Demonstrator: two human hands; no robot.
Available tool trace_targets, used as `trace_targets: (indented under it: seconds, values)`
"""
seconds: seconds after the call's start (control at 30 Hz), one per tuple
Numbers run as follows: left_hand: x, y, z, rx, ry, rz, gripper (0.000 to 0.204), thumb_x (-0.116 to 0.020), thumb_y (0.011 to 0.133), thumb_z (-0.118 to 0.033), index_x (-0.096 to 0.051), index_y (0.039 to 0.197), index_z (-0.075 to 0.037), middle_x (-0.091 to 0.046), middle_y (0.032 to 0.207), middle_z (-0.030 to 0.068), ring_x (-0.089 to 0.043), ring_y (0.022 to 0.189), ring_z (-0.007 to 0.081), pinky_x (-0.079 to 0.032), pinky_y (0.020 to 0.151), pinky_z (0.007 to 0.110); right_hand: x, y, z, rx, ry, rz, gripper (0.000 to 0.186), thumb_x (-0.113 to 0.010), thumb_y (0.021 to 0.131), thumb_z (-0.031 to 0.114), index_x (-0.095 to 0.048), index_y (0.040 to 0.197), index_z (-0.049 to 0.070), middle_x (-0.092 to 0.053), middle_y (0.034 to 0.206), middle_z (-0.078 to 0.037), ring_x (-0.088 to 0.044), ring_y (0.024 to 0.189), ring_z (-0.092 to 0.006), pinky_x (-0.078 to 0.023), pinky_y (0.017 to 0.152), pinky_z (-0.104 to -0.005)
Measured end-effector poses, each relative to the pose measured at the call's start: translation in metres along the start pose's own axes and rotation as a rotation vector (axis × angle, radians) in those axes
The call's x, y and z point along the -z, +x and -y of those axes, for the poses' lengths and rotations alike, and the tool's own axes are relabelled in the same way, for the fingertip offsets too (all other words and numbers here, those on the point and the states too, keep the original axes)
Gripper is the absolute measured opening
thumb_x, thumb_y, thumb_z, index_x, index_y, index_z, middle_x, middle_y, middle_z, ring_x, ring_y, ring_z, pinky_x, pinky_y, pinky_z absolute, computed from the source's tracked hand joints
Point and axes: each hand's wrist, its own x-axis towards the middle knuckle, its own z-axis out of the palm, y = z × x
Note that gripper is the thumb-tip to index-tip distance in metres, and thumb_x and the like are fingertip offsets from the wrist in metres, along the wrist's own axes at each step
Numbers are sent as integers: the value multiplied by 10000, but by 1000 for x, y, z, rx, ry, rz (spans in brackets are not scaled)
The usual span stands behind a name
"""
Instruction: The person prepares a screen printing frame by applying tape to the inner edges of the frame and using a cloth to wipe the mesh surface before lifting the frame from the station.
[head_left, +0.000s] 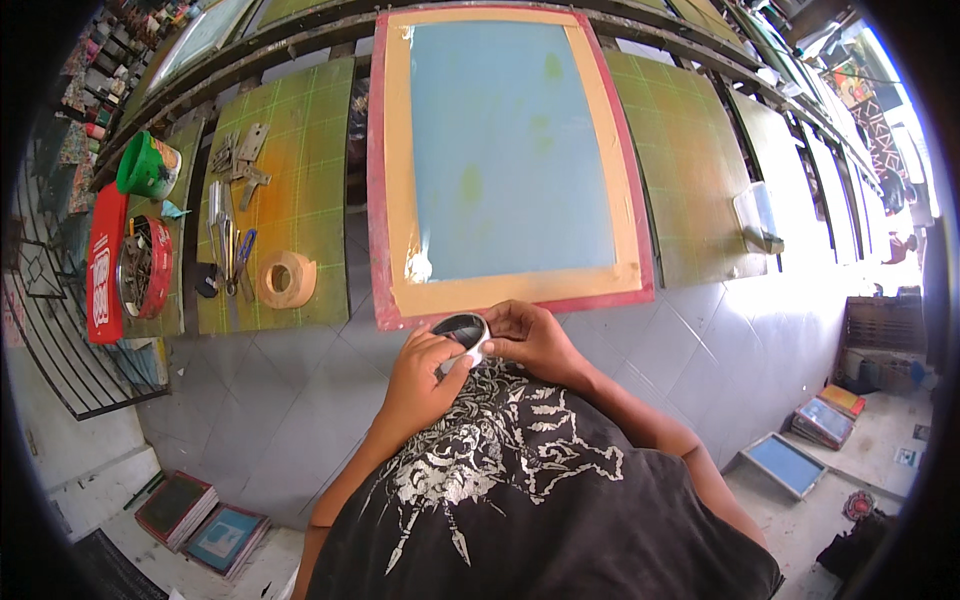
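Close to my body, both hands hold a white-rimmed ring (479, 352) with a dark middle, which looks like a roll of tape. My left hand (425, 375) is closed round its left side, fingers over the upper edge and thumb below. Pinched fingers of my right hand (533, 340) grip the right side of the rim. Just beyond them lies a large screen-printing frame (642, 240) with a red border. Its blue mesh (505, 150) carries faint greenish patches, and tan tape (470, 298) covers the inner edges.
On the left board, a roll of masking tape (287, 280), a blue cutter (245, 248) and metal hinges (250, 158) lie about. Farther left are a green tub (150, 165) and a red tin (150, 268). A clear scraper-like piece (757, 215) rests right. Small frames (785, 465) sit low.
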Motion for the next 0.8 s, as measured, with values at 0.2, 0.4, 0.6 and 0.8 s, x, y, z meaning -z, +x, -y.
trace_targets:
  seconds: [0.2,0.4,0.6,0.8]
  values:
    - [20,-18,17,348,-292,224,195,-590,892,-52,-626,1061,39,-676,871,95,-656,840,159,-510,815,305,-31,4,-18,49,-247,-209,207,-685,921,106,-630,1058,-38,-692,1009,-93,-660,968,-150,-545,846,-317]
    - [22,-27,41,320,-567,176,250,-514,933,0,-583,1165,58,-671,998,81,-673,872,128,-528,795,283,-66,3,-3,233,-573,-303,228,-682,884,65,-665,1103,6,-698,1049,-123,-674,1004,-225,-536,846,-338]
    - [28,-30,30,326,-598,155,252,-506,952,9,-567,1194,50,-672,1012,74,-653,922,116,-526,820,274,-75,-2,-5,491,-883,-290,291,-709,826,59,-683,1113,28,-681,1103,-158,-665,1011,-322,-538,854,-376]
    - [21,-36,32,359,-699,177,352,-518,935,76,-524,1287,58,-647,1115,85,-628,1005,118,-517,872,243,-81,-10,0,664,-1080,-221,281,-720,782,59,-684,1061,54,-673,1061,-129,-653,979,-322,-541,826,-415]
